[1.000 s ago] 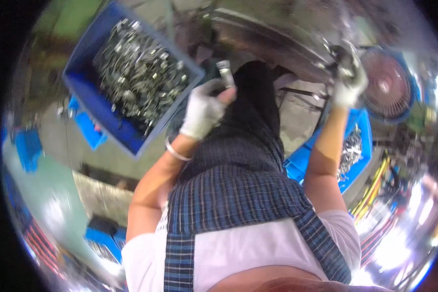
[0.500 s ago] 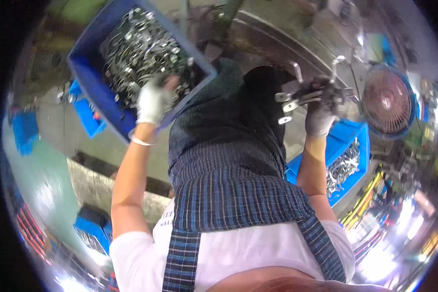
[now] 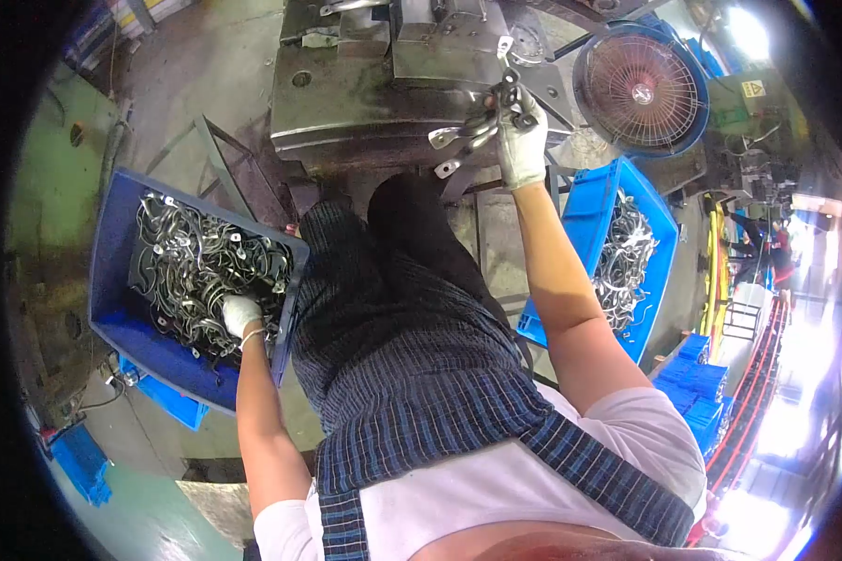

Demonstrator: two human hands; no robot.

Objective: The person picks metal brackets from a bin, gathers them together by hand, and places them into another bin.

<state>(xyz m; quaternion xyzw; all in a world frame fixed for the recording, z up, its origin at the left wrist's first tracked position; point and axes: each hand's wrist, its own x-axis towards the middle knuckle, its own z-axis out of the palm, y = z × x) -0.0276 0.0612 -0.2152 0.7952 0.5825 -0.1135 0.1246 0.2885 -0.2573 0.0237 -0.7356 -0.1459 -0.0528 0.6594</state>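
Note:
My left hand (image 3: 241,315), in a white glove, reaches down into the dark blue bin (image 3: 103,248) at the left. It rests among the curved metal parts (image 3: 192,252) heaped there; its fingertips are hidden by the glove and parts. My right hand (image 3: 522,140), also gloved, is raised in front of the metal machine bed and grips several bent metal parts (image 3: 477,131) with flattened, holed ends, which stick out to the left and upward.
A metal machine bed (image 3: 346,112) spans the top middle. On the right stand a light blue bin (image 3: 660,271) of similar parts and a round fan (image 3: 642,92). Smaller blue containers (image 3: 697,379) sit at the lower right.
My left hand has gone from above my lap into the dark blue bin, and the piece it held is no longer visible. The view has shifted, showing more of the machine.

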